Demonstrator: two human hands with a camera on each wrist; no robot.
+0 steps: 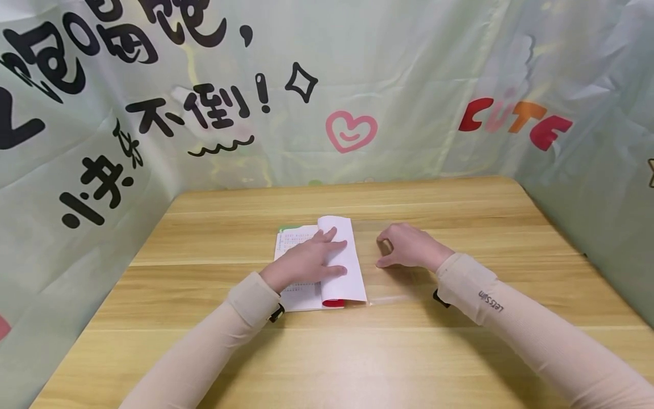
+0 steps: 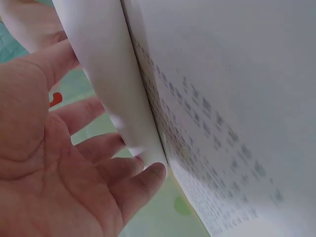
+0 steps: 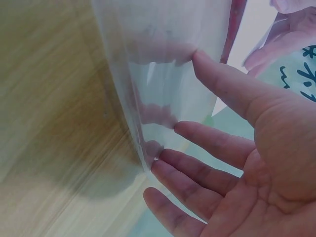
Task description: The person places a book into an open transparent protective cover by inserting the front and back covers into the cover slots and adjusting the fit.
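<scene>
An open booklet with printed pages (image 1: 298,234) lies on the table. A white sheet (image 1: 338,226), seemingly its cover or a leaf, curls over the right part, and a bit of red (image 1: 334,303) shows beneath its lower edge. My left hand (image 1: 311,261) rests across it with fingers spread; the left wrist view has the fingertips against the rolled white edge (image 2: 106,79). To the right extends a clear plastic sheet (image 1: 378,298), perhaps a book cover. My right hand (image 1: 411,247) touches this plastic (image 3: 168,89) with extended fingertips, thumb and forefinger apart.
The wood-grain table (image 1: 327,358) ends at a back edge against a pale fabric backdrop (image 1: 409,85) printed with lettering and a pink heart (image 1: 351,132). More fabric hangs at both sides. Each wrist wears a dark band, such as the one at the right sleeve (image 1: 440,298).
</scene>
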